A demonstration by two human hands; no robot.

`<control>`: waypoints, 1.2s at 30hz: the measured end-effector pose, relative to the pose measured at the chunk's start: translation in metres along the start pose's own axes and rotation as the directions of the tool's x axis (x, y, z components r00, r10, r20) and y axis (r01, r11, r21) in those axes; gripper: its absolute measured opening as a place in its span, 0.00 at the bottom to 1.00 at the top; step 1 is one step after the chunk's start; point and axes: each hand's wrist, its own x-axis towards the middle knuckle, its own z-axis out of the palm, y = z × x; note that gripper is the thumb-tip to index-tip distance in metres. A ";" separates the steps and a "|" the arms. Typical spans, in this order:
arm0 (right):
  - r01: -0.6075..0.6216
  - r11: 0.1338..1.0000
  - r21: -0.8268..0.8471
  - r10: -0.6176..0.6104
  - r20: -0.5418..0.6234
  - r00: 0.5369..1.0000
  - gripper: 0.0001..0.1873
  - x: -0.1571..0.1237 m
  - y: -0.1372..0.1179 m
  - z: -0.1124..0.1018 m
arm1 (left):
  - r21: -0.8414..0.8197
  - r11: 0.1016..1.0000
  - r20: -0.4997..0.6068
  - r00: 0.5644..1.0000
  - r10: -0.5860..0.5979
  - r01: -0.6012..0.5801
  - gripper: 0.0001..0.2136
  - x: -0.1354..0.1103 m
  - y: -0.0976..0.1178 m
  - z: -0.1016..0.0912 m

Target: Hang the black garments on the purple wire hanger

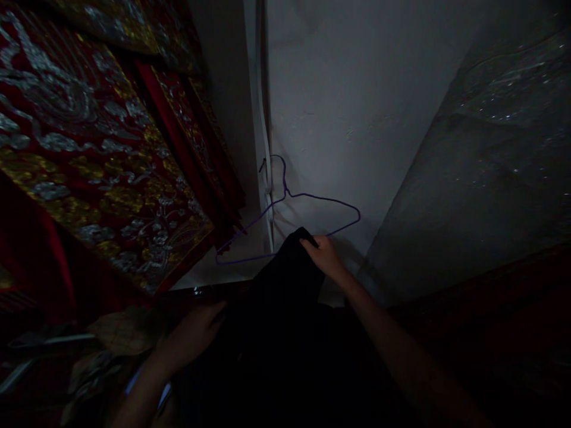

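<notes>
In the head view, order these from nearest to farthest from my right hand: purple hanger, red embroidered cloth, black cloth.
1. Black cloth, pinched in the right hand.
2. Purple hanger, just beyond that hand.
3. Red embroidered cloth, off at the left.

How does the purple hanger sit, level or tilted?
Tilted: in this view, the purple hanger has its left end lower than its right.

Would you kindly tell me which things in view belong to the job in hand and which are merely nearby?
In the job:
- black cloth, pinched by the right hand
- purple hanger, partly behind it

Apparently just nearby:
- red embroidered cloth, at left
- glittering grey material, at right
</notes>
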 end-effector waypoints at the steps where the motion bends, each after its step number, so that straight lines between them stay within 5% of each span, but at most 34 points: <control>1: -0.007 1.000 -0.022 0.007 -0.009 1.000 0.22 -0.004 -0.005 -0.009 | -0.008 1.000 0.001 1.000 0.001 -0.001 0.12 0.003 -0.003 -0.009; 4: -0.020 0.999 -0.047 0.020 -0.001 1.000 0.22 -0.014 -0.020 -0.029 | 0.057 0.996 -0.081 0.994 0.073 -0.069 0.14 0.017 0.005 -0.038; 9: 0.003 0.999 -0.053 -0.003 -0.001 1.000 0.22 -0.026 -0.032 -0.031 | 0.173 0.959 -0.322 0.907 0.272 -0.226 0.22 0.048 0.062 -0.058; 13: -0.041 0.999 0.009 0.041 0.044 0.998 0.23 -0.039 -0.035 -0.019 | 0.095 0.942 -0.237 0.912 0.334 -0.321 0.27 0.073 0.099 -0.047; 18: 0.111 0.993 0.045 -0.115 0.095 0.989 0.15 -0.054 -0.042 -0.034 | 0.200 0.938 -0.150 0.937 0.316 -0.284 0.22 0.088 0.100 -0.053; 20: 0.190 0.981 -0.030 -0.191 -0.043 0.981 0.22 -0.052 -0.040 -0.055 | 0.214 0.940 -0.140 0.944 0.299 -0.266 0.20 0.088 0.097 -0.061; 23: 0.152 0.969 -0.197 -0.208 -0.309 0.928 0.28 -0.036 -0.033 -0.091 | 0.193 0.952 -0.106 0.959 0.261 -0.238 0.18 0.086 0.097 -0.072; 28: 0.086 0.967 -0.242 -0.112 -0.095 0.989 0.17 0.003 -0.033 -0.135 | 0.052 0.981 -0.065 0.980 0.188 -0.185 0.15 0.089 0.109 -0.083; 33: 0.124 0.964 -0.235 -0.191 -0.288 0.938 0.23 0.015 -0.045 -0.143 | -0.112 0.986 -0.006 0.992 0.127 -0.127 0.16 0.090 0.120 -0.086; 36: 0.124 0.959 -0.256 -0.173 -0.178 0.969 0.17 0.014 -0.044 -0.144 | -0.110 0.988 0.014 0.994 0.107 -0.105 0.17 0.089 0.116 -0.089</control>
